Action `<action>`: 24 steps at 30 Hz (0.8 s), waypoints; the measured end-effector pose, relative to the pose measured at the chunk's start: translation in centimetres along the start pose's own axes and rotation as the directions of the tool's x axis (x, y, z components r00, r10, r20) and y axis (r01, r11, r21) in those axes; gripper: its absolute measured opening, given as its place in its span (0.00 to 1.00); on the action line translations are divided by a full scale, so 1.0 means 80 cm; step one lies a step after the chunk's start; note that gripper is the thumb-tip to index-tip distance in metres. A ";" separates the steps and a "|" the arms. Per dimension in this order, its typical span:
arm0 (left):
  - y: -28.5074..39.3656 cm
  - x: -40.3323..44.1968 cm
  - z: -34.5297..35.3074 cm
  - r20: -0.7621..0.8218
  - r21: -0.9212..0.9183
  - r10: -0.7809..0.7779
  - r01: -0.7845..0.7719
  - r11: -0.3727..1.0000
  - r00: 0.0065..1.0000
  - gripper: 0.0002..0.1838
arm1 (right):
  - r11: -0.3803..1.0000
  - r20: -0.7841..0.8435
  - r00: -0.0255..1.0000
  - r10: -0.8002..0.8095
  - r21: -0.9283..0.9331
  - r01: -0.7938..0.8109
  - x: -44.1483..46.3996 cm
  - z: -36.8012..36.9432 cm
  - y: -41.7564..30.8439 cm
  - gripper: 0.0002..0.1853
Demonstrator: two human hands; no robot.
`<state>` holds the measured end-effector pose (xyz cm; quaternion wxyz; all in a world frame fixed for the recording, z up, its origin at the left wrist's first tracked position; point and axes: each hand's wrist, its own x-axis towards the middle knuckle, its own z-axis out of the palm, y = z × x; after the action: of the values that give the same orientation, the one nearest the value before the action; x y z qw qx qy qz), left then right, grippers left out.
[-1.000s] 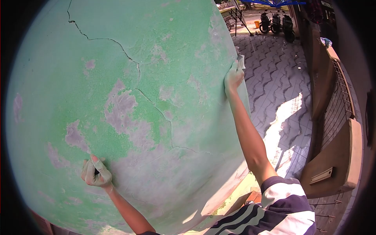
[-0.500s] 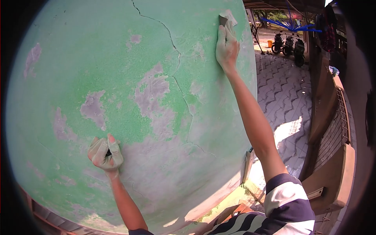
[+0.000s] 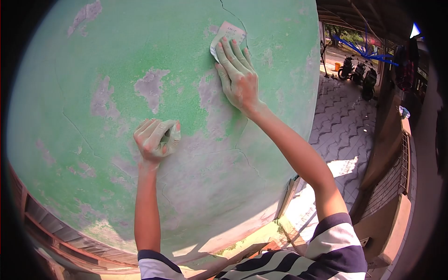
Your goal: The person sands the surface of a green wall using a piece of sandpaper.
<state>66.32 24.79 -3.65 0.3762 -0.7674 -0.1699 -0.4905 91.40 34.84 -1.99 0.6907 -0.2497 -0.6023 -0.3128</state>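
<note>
A sheet of sandpaper [image 3: 233, 31], pale with faint print on its back, lies against the green wall [image 3: 186, 60]. My right hand [image 3: 239, 77] presses it there with outstretched fingers over its lower part. Lower and to the left, my left hand [image 3: 156, 140] is at the wall with its fingers curled in. A dark spot shows inside the curl; whether it is an object or shadow I cannot tell. Both hands are coated in pale dust. Grey worn patches [image 3: 150, 88] and thin cracks mark the wall around them.
Right of the wall edge lies a tiled floor [image 3: 343, 116] with sunlit areas. Parked motorbikes [image 3: 357, 72] and an orange bucket [image 3: 337, 66] stand farther back. A low wall with metal bars [image 3: 396, 165] runs along the right. Slatted wood [image 3: 70, 247] shows at the lower left.
My right hand and the sandpaper have moved left across the wall from its right edge, the fingers now spread over the sheet. My left hand is higher, still curled. The view has shifted.
</note>
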 end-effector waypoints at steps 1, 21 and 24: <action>-0.001 0.006 0.003 -0.005 0.005 0.055 -0.055 0.998 0.998 0.10 | 0.991 0.117 0.985 -0.125 0.067 0.117 -0.006 -0.005 -0.016 0.24; -0.044 0.129 0.015 0.400 0.149 0.080 -0.151 0.977 0.913 0.34 | 0.798 0.695 0.712 -0.104 0.485 -0.357 0.162 -0.036 -0.004 0.25; -0.048 0.121 0.006 0.459 0.229 0.089 -0.214 0.950 0.884 0.32 | 0.745 0.616 0.787 0.038 0.507 -0.433 0.189 -0.027 0.006 0.28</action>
<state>68.69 26.66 6.35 0.4673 -0.8104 -0.2560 -0.2435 94.42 31.65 12.64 0.5563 -0.1658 -0.8094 0.0890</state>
